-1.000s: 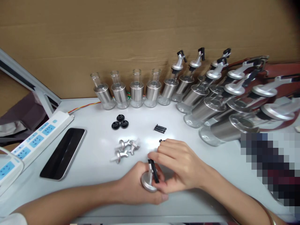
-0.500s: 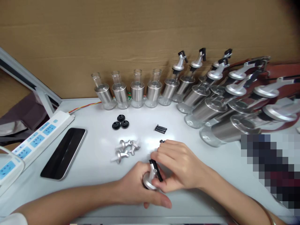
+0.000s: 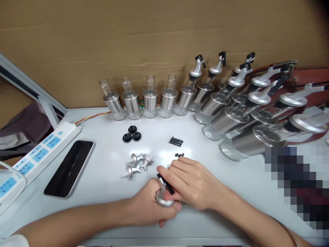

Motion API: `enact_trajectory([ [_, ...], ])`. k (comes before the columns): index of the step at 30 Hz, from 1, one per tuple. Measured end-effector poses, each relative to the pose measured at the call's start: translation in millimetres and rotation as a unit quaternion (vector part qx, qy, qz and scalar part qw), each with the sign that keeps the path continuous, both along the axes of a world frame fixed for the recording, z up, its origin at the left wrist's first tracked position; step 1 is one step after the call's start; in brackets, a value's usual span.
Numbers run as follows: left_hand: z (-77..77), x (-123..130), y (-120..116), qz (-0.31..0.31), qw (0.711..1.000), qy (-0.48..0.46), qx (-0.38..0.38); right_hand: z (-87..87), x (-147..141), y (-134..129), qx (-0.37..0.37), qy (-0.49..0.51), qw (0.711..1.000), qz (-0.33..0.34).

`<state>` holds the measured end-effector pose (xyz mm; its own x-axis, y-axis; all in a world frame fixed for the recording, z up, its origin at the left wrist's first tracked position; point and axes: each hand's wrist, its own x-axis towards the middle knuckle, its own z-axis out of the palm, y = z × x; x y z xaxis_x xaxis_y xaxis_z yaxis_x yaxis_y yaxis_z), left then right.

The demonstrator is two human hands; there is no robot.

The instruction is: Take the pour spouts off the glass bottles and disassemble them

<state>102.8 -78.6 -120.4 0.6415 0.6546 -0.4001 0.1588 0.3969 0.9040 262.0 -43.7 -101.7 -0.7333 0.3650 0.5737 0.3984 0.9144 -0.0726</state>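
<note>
My left hand (image 3: 145, 204) is wrapped round a silver pourer spout (image 3: 163, 201) low over the table, its disc facing up. My right hand (image 3: 196, 183) pinches the black flip lever (image 3: 167, 185) at the top of that spout, with thumb below and forefinger above. Just beyond my right knuckles lie several tiny black parts (image 3: 180, 155), with black pins (image 3: 176, 141) farther back. Up and left of my left hand are three silver spouts (image 3: 130, 172) with pale clear tubes. Behind these sit three black rubber stoppers (image 3: 132, 129). The lower part of the held spout is hidden.
Open-necked glass bottles with steel sleeves (image 3: 150, 99) stand along the cardboard wall (image 3: 128, 41). More bottles, fitted with spouts (image 3: 233, 120), crowd the right. On the left lie a phone (image 3: 69, 169) and a white power strip (image 3: 38, 161).
My right hand has shifted its grip on the lever, which now sits lower and slightly left. My left thumb has curled in closer under the disc, and the tiny black parts are less covered.
</note>
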Motion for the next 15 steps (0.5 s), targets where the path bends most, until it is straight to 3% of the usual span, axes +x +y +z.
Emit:
enact_trajectory([
  [7, -3.1, -3.5, -4.0, -0.028, 1.0, 0.012, 0.005, -3.5, -1.2, -1.8, 0.071, 0.005, 0.997, 0.012],
  [15, -8.6, -5.2, -4.2, -0.038, 0.997, 0.001, 0.062, -6.9, 2.3, -2.7, 0.073, -0.007, 0.997, 0.02],
])
